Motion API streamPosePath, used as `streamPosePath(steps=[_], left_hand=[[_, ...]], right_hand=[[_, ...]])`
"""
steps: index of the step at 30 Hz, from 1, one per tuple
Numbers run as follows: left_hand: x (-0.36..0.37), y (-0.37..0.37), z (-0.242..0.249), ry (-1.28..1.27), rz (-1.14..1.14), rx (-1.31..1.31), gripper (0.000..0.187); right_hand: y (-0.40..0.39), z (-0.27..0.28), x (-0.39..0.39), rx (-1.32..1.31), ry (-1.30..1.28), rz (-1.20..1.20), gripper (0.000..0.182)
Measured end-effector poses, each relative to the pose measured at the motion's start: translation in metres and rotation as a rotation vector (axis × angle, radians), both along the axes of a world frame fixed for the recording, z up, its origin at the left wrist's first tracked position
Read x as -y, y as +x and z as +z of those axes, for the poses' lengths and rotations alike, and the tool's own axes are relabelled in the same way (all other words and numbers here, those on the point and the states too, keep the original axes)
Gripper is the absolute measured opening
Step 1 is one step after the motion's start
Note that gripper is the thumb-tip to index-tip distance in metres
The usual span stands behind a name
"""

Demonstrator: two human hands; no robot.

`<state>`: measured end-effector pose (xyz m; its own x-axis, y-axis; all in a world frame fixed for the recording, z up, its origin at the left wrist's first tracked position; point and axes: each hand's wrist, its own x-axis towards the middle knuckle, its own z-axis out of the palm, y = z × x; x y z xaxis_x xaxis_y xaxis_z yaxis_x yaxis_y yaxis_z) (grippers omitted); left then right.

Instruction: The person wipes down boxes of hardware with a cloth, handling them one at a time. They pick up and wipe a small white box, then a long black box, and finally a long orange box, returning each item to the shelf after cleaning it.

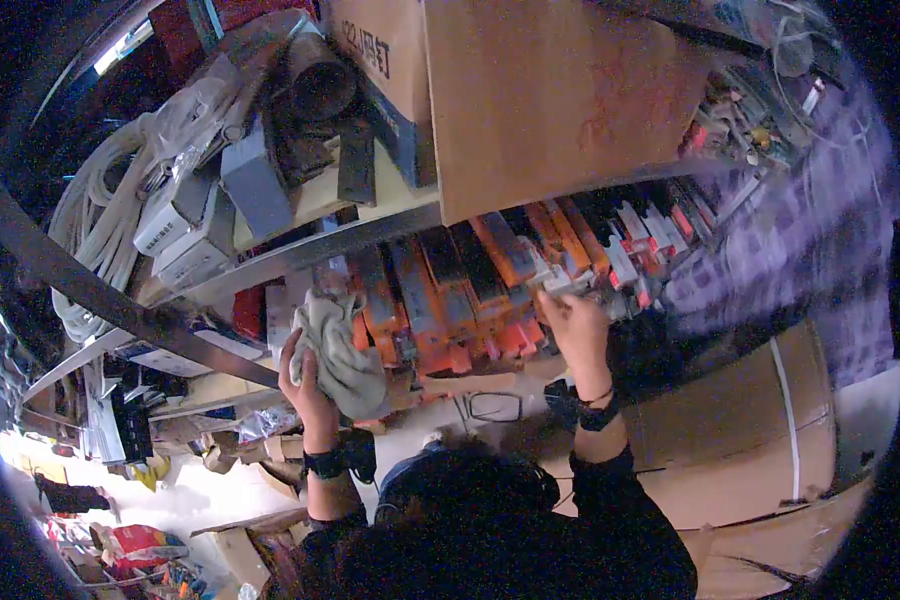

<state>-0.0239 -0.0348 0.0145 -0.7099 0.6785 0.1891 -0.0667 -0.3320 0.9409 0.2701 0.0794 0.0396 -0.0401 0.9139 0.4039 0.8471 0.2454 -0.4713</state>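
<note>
My left hand (310, 385) is closed around a pale grey-green cloth (342, 355), which hangs in folds in front of the shelf. My right hand (578, 325) is raised at the row of orange and black boxes (435, 290). Its thumb and index finger are bent toward each other near the white end of a narrow box (545, 268). Whether these fingertips hold anything is too blurred to tell. Small white and red boxes (635, 245) stand to the right of that hand. Both wrists wear dark bands.
A metal shelf edge (300, 255) crosses above the boxes. The upper shelf bears a large cardboard box (560, 100), grey-white boxes (255, 175) and coiled white hose (100, 200). Flat cardboard (720, 440) stands at the lower right; a slanting metal post (80, 270) is at left.
</note>
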Motion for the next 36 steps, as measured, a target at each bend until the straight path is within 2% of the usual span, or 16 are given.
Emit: streamPosePath(steps=[2, 4, 7, 11, 14, 16, 19, 20, 22, 23, 25, 28, 30, 32, 34, 36], left_hand=[[-0.001, 0.001, 0.001, -0.031, -0.001, -0.077, 0.030], [0.001, 0.001, 0.000, -0.067, 0.004, -0.157, 0.029], [-0.002, 0.004, -0.001, -0.082, 0.011, -0.104, 0.028], [0.000, 0.001, -0.002, -0.061, 0.089, -0.102, 0.031], [0.002, -0.007, -0.009, 0.022, 0.233, -0.131, 0.034], [-0.001, -0.004, -0.006, 0.099, 0.297, -0.101, 0.039], [-0.002, -0.012, -0.017, -0.202, 0.426, -0.856, 0.045], [-0.004, -0.013, -0.021, -0.206, 0.427, -0.859, 0.045], [-0.011, -0.009, -0.025, -0.418, -0.079, -1.103, 0.047], [-0.010, -0.001, -0.017, -0.418, -0.073, -1.108, 0.047], [0.001, 0.015, -0.001, -0.762, -0.116, -1.350, 0.053], [0.000, 0.001, -0.028, -0.720, -0.003, -1.494, 0.054], [-0.005, -0.009, -0.041, -0.624, 0.028, -1.504, 0.053], [-0.006, -0.008, -0.030, -0.527, 0.062, -1.512, 0.051], [-0.004, -0.005, -0.015, -0.346, -0.055, -1.143, 0.046], [-0.004, -0.010, -0.017, -0.318, -0.008, -1.075, 0.046]], right_hand=[[-0.019, 0.009, -0.005, -0.209, -0.060, 0.039, 0.021], [-0.032, 0.002, -0.024, -0.083, 0.417, 0.176, 0.028], [-0.048, -0.007, -0.041, 0.011, 0.349, 0.276, 0.038], [-0.060, -0.011, -0.049, 0.131, 0.274, 0.224, 0.032], [-0.065, -0.007, -0.036, 0.052, 0.325, 0.256, 0.030], [-0.079, -0.011, -0.006, -0.332, 0.066, 0.391, 0.030], [-0.102, -0.030, 0.024, -0.118, 0.038, 0.416, 0.043], [-0.109, -0.034, 0.026, -0.121, 0.034, 0.418, 0.043], [-0.121, -0.039, 0.028, -0.026, 0.153, 0.352, 0.053], [-0.124, -0.038, 0.029, 0.017, 0.093, 0.365, 0.060], [-0.129, -0.038, 0.026, 0.064, 0.114, 0.336, 0.062], [-0.136, -0.041, 0.016, 0.137, 0.156, 0.309, 0.066], [-0.139, -0.040, 0.011, 0.162, 0.182, 0.314, 0.067], [-0.141, -0.037, 0.009, 0.193, -0.119, 0.361, 0.068], [-0.137, -0.034, 0.010, 0.139, -0.110, 0.362, 0.066], [-0.134, -0.031, 0.009, 0.085, -0.096, 0.368, 0.064]])
